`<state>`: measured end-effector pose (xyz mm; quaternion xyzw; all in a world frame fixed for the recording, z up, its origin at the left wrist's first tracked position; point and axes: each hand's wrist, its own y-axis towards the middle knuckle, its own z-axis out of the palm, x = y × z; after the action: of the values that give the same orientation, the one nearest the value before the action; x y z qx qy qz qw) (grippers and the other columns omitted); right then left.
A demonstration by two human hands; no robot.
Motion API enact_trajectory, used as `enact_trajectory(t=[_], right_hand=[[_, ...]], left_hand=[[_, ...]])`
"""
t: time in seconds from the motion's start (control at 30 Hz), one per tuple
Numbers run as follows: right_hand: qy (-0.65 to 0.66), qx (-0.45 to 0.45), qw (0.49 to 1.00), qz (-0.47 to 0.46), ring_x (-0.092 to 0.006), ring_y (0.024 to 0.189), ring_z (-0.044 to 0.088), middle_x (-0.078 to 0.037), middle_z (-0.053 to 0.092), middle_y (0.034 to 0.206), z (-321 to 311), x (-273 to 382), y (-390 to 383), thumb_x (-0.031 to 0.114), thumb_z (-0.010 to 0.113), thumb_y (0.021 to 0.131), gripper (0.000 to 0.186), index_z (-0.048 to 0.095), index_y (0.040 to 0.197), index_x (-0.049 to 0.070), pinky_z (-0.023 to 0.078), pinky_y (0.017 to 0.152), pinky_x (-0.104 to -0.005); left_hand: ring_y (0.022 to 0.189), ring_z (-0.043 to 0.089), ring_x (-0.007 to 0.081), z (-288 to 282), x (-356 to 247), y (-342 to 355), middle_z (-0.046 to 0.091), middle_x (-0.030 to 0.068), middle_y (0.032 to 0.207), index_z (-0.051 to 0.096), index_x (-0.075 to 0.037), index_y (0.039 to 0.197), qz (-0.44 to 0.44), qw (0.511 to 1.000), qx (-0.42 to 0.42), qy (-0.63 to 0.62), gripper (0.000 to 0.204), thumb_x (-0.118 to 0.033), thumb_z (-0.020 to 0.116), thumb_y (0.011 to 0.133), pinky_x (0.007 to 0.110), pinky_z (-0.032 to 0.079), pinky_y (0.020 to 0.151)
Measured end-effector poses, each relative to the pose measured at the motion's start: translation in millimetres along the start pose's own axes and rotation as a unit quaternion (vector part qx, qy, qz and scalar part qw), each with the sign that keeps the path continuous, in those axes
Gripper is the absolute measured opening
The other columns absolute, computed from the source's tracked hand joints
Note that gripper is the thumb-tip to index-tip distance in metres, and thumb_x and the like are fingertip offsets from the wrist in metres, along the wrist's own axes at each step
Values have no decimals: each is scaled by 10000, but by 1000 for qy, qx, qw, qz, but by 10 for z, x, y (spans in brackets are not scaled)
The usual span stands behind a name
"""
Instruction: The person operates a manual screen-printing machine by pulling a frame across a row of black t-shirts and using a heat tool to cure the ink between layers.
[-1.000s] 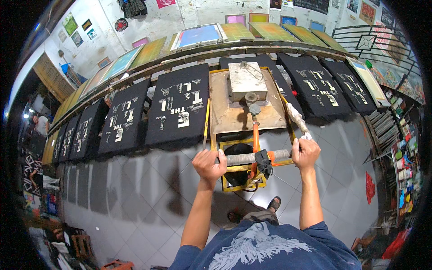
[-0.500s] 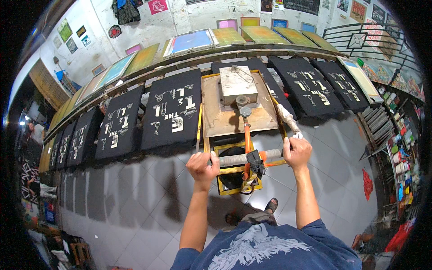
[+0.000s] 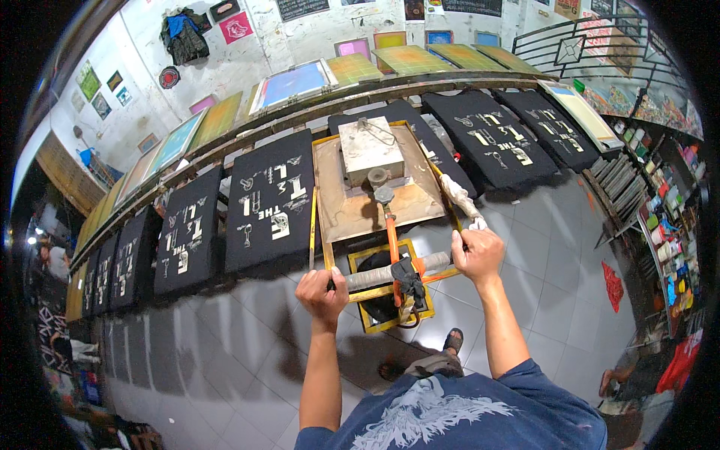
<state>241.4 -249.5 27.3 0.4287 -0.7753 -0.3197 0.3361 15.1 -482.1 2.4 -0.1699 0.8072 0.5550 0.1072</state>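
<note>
Two hands, left (image 3: 321,286) and right (image 3: 475,253), gripped the bar (image 3: 390,272) of a screen frame (image 3: 379,191); printed shirts (image 3: 270,202) lay on both sides along the desk (image 3: 210,150), one beneath unseen.

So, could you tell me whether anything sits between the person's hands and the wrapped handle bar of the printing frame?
Nothing visible does. The left hand and the right hand are both closed directly around the wrapped handle bar, one at each end, and only the black clamp with its orange arm sits on the bar between them.
</note>
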Motion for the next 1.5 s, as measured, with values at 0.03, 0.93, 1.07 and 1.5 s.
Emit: enact_trajectory(t=[0.03,0.93,1.07,1.5], right_hand=[[1,-3,1000,1,-310,503,561,-96,534,533,6,-6,0,209,697,869,368,506,572,109,448,530,-415],[59,1,998,-26,-232,516,588,-42,552,553,-62,-94,66,251,763,827,344,538,591,140,458,525,-376],[67,-10,997,-27,-225,510,574,-35,523,546,-61,-106,47,244,763,824,344,536,587,142,447,510,-375],[86,3,995,-41,-197,501,520,-14,469,545,-41,-157,54,249,770,823,373,505,580,149,416,506,-361]], left_hand=[[499,482,306,-4,10,-9,470,108,552,489,-67,610,-3,1000,6,6,277,-52,668,821,411,363,506],[525,442,315,10,-58,-18,438,137,576,452,-30,622,-51,997,31,45,337,-100,617,907,433,341,532],[525,443,308,25,-24,-78,431,137,573,436,-26,620,-50,997,24,59,371,-126,619,926,432,340,526],[524,413,335,39,9,-102,391,139,576,421,-26,619,-57,995,32,68,324,-66,597,887,452,312,527]])
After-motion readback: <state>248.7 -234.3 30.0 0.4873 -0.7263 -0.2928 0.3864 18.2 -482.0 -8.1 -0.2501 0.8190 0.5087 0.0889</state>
